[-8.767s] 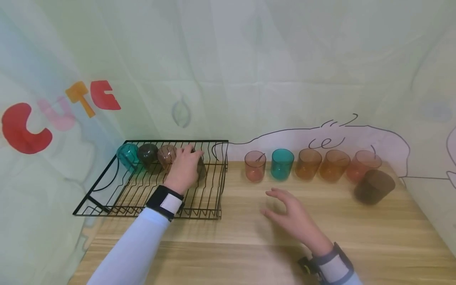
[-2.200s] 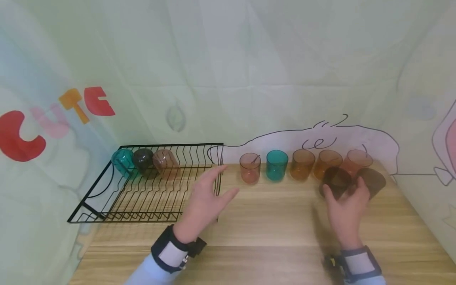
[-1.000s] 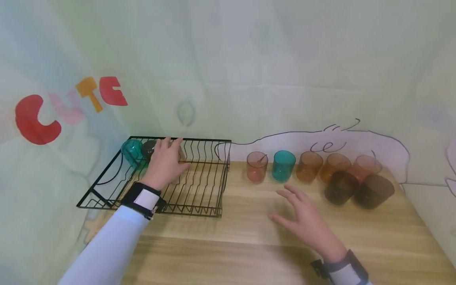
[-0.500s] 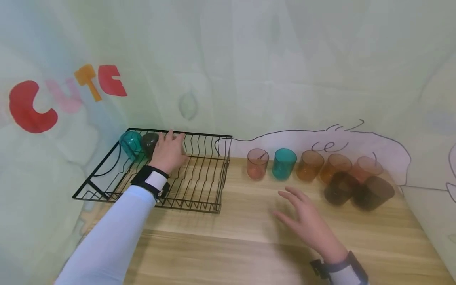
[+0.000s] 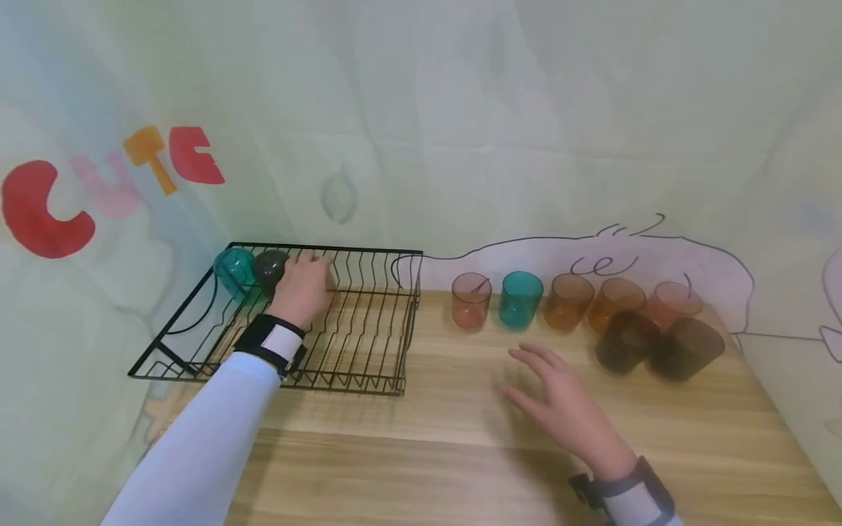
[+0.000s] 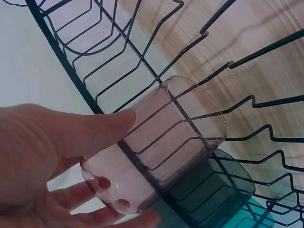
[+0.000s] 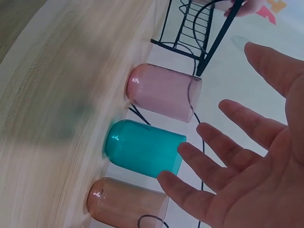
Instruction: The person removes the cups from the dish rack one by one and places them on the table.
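Observation:
My left hand (image 5: 302, 289) grips a clear pink cup (image 6: 161, 142) that lies tilted, base up, in the black wire rack (image 5: 368, 329). In the left wrist view the thumb presses one side of its base and the fingers curl round the other. Beside it in the rack are a dark grey cup (image 5: 270, 270) and a teal cup (image 5: 233, 270). My right hand (image 5: 559, 405) hovers over the table with fingers spread, holding nothing. Nearest to it are an upright pink cup (image 7: 164, 91) and an upright teal cup (image 7: 142, 148).
Along the back of the wooden table (image 5: 421, 467), amber cups (image 5: 569, 301) and a reddish cup (image 5: 676, 303) continue the row. Two dark cups (image 5: 628, 342) stand at the right end, in front of it. A printed cloth (image 5: 526, 146) hangs behind.
A dark cup from the rack was set down at the right by my right hand, which then moved back left. My left hand reached to the pink cup in the rack.

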The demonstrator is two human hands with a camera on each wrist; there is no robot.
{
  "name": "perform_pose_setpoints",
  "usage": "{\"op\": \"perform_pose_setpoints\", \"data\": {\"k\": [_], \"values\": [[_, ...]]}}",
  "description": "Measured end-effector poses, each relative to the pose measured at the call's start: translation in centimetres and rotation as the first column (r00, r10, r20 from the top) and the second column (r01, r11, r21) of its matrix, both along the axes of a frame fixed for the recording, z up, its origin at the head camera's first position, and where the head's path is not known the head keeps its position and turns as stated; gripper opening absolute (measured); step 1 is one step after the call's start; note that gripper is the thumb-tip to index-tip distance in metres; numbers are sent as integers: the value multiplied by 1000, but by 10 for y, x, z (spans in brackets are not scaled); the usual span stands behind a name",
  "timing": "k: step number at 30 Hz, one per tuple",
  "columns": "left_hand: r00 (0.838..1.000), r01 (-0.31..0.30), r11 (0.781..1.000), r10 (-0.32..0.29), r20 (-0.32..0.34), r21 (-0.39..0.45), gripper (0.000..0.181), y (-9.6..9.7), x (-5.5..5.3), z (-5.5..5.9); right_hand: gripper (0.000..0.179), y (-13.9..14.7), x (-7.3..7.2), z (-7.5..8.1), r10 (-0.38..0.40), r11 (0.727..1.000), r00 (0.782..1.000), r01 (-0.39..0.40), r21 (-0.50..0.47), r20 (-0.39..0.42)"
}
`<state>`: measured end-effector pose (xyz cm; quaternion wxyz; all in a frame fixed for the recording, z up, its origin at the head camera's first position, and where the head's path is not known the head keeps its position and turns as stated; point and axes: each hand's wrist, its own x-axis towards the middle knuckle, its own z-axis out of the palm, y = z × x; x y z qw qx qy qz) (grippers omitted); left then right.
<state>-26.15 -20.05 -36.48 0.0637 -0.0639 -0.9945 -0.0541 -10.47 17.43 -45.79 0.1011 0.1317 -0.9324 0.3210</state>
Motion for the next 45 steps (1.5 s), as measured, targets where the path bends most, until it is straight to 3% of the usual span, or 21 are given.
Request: {"op": "perform_pose_setpoints", "data": {"k": [6,12,17,21,24,29,37,41,45], "values": [[998,22,999,-24,-59,-37,46,-1,9,2,64,-2,2,4,-14,1000,999,15,-26,47],[997,42,999,-43,-66,-23,43,0,17,7,65,0,3,4,-22,996,999,25,-80,35],[995,40,998,-45,-91,-48,47,2,26,15,66,-1,3,7,-40,992,998,45,-117,40],[987,52,997,-60,-151,-55,56,8,37,23,63,-2,3,10,-39,985,998,48,-166,52],[971,73,997,-76,-226,-23,58,15,45,29,61,-1,4,13,-31,975,997,45,-217,70],[926,121,992,-104,-362,23,59,27,57,36,61,-1,4,18,-41,961,993,69,-269,109],[860,207,971,-125,-494,115,62,47,73,42,55,-2,2,21,-42,932,992,82,-354,120],[840,277,937,-128,-527,214,63,58,79,42,50,-3,3,22,-52,923,992,92,-375,115],[838,343,881,-129,-531,326,66,71,82,38,48,-3,4,23,-66,919,992,103,-381,110]]}}
